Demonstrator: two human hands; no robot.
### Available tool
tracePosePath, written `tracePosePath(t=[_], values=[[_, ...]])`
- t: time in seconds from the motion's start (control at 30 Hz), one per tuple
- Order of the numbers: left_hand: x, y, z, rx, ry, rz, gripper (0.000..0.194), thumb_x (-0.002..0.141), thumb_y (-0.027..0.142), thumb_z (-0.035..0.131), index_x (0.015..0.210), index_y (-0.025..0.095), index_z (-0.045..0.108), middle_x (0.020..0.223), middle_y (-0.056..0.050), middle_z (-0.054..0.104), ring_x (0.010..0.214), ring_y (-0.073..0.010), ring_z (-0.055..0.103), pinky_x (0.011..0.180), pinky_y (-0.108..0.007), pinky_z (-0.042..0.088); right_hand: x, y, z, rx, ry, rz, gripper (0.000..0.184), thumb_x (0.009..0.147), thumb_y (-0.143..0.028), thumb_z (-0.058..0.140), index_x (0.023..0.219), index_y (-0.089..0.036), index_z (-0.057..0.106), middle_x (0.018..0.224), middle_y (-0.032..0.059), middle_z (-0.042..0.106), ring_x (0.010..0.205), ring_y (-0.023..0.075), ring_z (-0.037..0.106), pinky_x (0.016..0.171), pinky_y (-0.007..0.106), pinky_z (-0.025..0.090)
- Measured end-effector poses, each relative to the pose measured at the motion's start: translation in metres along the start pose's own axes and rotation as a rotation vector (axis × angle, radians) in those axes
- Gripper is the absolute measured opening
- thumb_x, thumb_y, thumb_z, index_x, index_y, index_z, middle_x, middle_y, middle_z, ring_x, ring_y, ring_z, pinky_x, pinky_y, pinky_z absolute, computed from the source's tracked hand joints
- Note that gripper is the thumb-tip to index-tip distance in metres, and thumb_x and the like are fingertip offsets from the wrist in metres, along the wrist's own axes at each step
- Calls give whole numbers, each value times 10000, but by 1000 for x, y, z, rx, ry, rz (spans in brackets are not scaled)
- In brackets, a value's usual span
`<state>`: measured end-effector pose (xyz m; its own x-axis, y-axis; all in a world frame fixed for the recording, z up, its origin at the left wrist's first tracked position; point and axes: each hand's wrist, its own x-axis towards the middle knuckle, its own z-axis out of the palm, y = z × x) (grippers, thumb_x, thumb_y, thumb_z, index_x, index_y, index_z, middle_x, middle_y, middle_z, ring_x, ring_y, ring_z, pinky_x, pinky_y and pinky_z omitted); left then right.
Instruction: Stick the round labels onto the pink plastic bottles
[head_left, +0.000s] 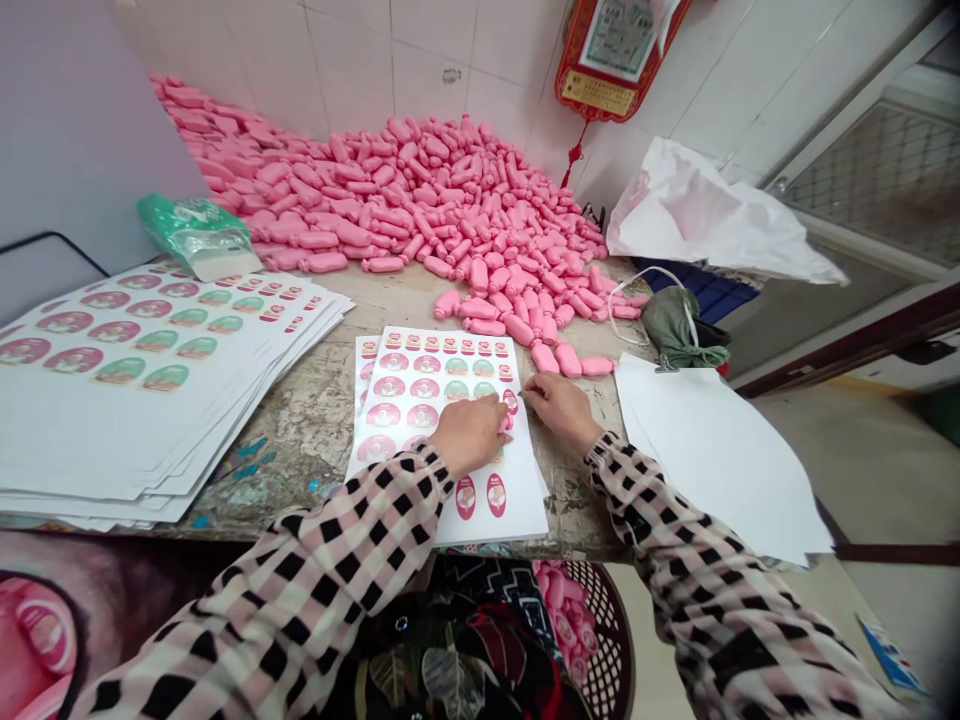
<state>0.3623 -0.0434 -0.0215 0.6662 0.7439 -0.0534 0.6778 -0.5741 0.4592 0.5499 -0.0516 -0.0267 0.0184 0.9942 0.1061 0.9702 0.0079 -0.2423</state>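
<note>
A sticker sheet with rows of pink, green and red labels lies before me on a worn table. My left hand rests on it, fingers closed round a small pink bottle that is mostly hidden. Just to the right, my right hand is closed in a pinch at the edge of a dark pink oval sticker. Whether that sticker is fully off the sheet I cannot tell. Similar oval stickers show near the sheet's lower edge.
A large heap of pink bottles lies against the tiled wall. Stacked sticker sheets and a green tissue pack are at left. White paper, a dark green pouch and a white bag are at right. Below stands a basket.
</note>
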Motion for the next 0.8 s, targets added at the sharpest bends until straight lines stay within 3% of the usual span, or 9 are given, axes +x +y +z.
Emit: tracePosePath(t=[0.27, 0.53, 0.8], values=[[0, -5, -2, 51, -50, 69, 413, 795, 402, 531, 1176, 243, 539, 1251, -93, 514, 979, -275, 566, 792, -363, 406, 6, 9, 0, 81, -35, -65, 133, 823, -314, 533, 820, -227, 633, 872, 0, 664, 774, 146, 567, 600, 244, 327], [-1, -8, 2, 183, -19, 129, 499, 808, 435, 506, 1274, 263, 473, 1311, -87, 481, 958, -276, 587, 755, -365, 437, 10, 19, 3, 236, -99, -82, 117, 802, -305, 559, 802, -220, 638, 837, 1, 676, 766, 158, 580, 626, 249, 372], [0, -10, 5, 176, -7, 140, 516, 807, 436, 506, 1290, 262, 461, 1308, -91, 482, 933, -278, 588, 738, -371, 434, 13, 22, 7, 259, -42, -57, 104, 784, -298, 573, 785, -219, 641, 823, 0, 670, 741, 154, 572, 630, 257, 374]])
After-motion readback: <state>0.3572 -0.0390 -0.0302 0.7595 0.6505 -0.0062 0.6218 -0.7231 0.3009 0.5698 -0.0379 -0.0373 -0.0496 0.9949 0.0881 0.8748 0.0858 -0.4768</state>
